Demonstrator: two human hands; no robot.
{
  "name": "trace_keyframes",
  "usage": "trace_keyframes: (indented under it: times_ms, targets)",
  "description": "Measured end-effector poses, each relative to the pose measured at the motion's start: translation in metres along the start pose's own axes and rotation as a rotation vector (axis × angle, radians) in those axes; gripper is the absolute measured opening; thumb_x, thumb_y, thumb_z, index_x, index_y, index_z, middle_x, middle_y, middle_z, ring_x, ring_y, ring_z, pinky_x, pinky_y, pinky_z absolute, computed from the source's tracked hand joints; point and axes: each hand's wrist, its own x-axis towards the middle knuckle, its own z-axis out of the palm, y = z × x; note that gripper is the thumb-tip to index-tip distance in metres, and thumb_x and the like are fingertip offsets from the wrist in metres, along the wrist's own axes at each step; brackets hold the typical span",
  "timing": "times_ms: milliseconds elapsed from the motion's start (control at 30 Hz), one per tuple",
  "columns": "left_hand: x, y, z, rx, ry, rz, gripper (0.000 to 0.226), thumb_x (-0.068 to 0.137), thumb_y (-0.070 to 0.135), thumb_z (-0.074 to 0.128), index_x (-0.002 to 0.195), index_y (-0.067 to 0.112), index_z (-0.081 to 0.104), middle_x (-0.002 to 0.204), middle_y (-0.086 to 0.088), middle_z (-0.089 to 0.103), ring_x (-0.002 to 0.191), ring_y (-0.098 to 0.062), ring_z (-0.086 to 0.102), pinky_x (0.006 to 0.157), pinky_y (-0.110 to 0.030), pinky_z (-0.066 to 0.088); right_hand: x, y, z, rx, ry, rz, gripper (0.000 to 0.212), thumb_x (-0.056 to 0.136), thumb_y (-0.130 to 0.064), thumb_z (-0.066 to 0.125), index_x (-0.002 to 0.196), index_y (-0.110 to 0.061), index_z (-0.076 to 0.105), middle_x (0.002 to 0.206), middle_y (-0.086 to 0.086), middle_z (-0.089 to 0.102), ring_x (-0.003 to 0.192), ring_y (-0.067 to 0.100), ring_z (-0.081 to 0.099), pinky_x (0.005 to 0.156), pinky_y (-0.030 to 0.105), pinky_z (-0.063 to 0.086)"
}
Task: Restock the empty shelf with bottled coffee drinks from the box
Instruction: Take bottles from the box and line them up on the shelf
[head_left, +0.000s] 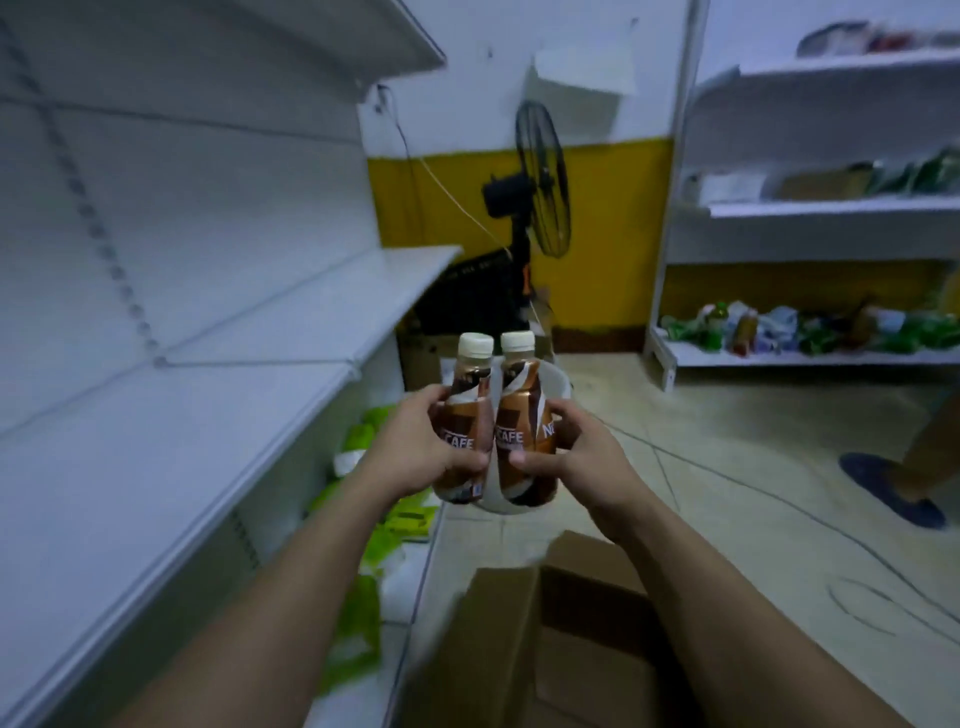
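Bottles held up side by side over the open box (566, 639) — one in each hand, both upright, white caps at the top. Left hand (415, 447) wrapped around the left bottle (467, 410), fingers over the upper label, thumb across the lower front. Right hand (571, 447) wrapped around the right bottle (519, 415), fingers at the far side, thumb pressed on the front. Sat touching or nearly so along their sides; could not tell which. Brown labels, part of a brand word readable on each.

Stood bare to the left: the white shelf (156, 457), its front edge running from the lower left toward the bottles, a second bare board higher up behind it. Lay jumbled below the shelf edge, near floor level: green and white packets (384, 519), blurred. Showed behind the bottles as a pale rounded shape: something like a bucket (556, 384), too hidden to name for sure.

Stood against the yellow wall at the back: a black fan (540, 182). Carried blurred goods on the right: another white rack (810, 208), bags and bottles (800, 332) on its lowest board. Seen at the right edge on the tiled floor: a dark shoe (888, 488) — another person's foot.
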Motion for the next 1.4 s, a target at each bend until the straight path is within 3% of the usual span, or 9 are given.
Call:
trace_keyframes:
  times_ms: [100, 200, 533, 700, 800, 933, 1100, 1267, 1400]
  targets:
    - [-0.023, 0.018, -0.061, 0.078, 0.114, 0.039, 0.085, 0.049, 0.011, 0.094, 0.126, 0.018, 0.057, 0.108, 0.001, 0.070, 0.096, -0.014, 0.067, 0.089, -0.033, 0.053, 0.002, -0.042, 0.040, 0.013, -0.079, -0.082, 0.066, 0.069, 0.003, 0.080, 0.126, -0.018, 0.055, 0.110, 0.006, 0.069, 0.093, 0.012, 0.069, 0.067, 0.020, 0.055]
    - [-0.049, 0.024, -0.118, 0.127, 0.232, 0.041, 0.088, 0.049, 0.015, 0.094, 0.128, 0.022, 0.054, 0.106, 0.001, 0.070, 0.096, -0.015, 0.067, 0.090, -0.038, 0.054, 0.010, -0.073, 0.088, -0.032, -0.136, -0.172, 0.070, 0.063, 0.008, 0.082, 0.124, -0.014, 0.055, 0.108, 0.007, 0.070, 0.095, 0.016, 0.069, 0.078, 0.030, 0.058]
    - [-0.122, -0.013, -0.229, 0.333, 0.505, -0.190, 0.081, 0.052, 0.017, 0.091, 0.121, 0.027, 0.048, 0.104, 0.007, 0.060, 0.086, -0.013, 0.060, 0.069, -0.024, 0.046, 0.019, -0.089, 0.247, -0.114, -0.327, -0.256, 0.068, 0.057, 0.006, 0.083, 0.111, -0.028, 0.058, 0.099, -0.011, 0.067, 0.086, 0.014, 0.068, 0.072, 0.029, 0.055]
    - [-0.123, -0.028, -0.262, 0.353, 0.558, -0.301, 0.082, 0.057, 0.023, 0.091, 0.122, 0.026, 0.041, 0.114, 0.003, 0.062, 0.097, -0.016, 0.060, 0.085, -0.034, 0.052, 0.025, -0.091, 0.290, -0.181, -0.389, -0.294, 0.068, 0.059, -0.002, 0.083, 0.111, -0.038, 0.058, 0.095, -0.014, 0.067, 0.087, 0.007, 0.066, 0.070, 0.021, 0.052]
    - [-0.121, -0.011, -0.291, 0.328, 0.585, -0.236, 0.100, 0.061, 0.021, 0.090, 0.142, 0.034, 0.033, 0.119, 0.007, 0.052, 0.104, -0.017, 0.056, 0.090, -0.036, 0.050, 0.030, -0.084, 0.309, -0.201, -0.387, -0.297, 0.069, 0.063, -0.004, 0.080, 0.110, -0.047, 0.053, 0.103, -0.015, 0.065, 0.093, 0.009, 0.064, 0.080, 0.035, 0.057]
    - [-0.112, 0.014, -0.318, 0.791, 0.449, -0.232, 0.056, 0.068, 0.032, 0.084, 0.118, 0.036, 0.058, 0.113, 0.009, 0.062, 0.101, -0.016, 0.054, 0.092, -0.036, 0.042, 0.041, -0.083, 0.322, -0.291, -0.404, -0.317, 0.069, 0.066, -0.009, 0.081, 0.111, -0.049, 0.047, 0.109, -0.013, 0.063, 0.099, 0.015, 0.063, 0.090, 0.045, 0.054]
    - [-0.089, -0.010, -0.331, 1.231, 0.545, -0.233, 0.053, 0.071, 0.052, 0.074, 0.118, 0.033, 0.059, 0.113, 0.002, 0.064, 0.109, -0.022, 0.050, 0.095, -0.040, 0.031, 0.056, -0.088, 0.338, -0.381, -0.438, -0.320, 0.064, 0.066, -0.016, 0.085, 0.109, -0.045, 0.047, 0.094, -0.023, 0.060, 0.094, 0.011, 0.064, 0.089, 0.036, 0.054]
    - [-0.081, -0.035, -0.345, 1.425, 0.708, -0.344, 0.036, 0.080, 0.039, 0.064, 0.115, 0.032, 0.063, 0.112, -0.004, 0.065, 0.115, -0.032, 0.045, 0.099, -0.049, 0.027, 0.074, -0.086, 0.372, -0.403, -0.414, -0.304, 0.058, 0.071, -0.014, 0.082, 0.117, -0.033, 0.051, 0.098, -0.016, 0.058, 0.095, 0.012, 0.058, 0.092, 0.033, 0.049]
    - [-0.083, -0.044, -0.355, 1.457, 0.726, -0.427, 0.042, 0.080, 0.040, 0.063, 0.121, 0.034, 0.061, 0.115, -0.007, 0.064, 0.118, -0.035, 0.041, 0.100, -0.050, 0.024, 0.090, -0.085, 0.404, -0.444, -0.384, -0.317, 0.056, 0.073, -0.014, 0.080, 0.120, -0.025, 0.053, 0.102, -0.010, 0.061, 0.094, 0.013, 0.057, 0.092, 0.034, 0.049]
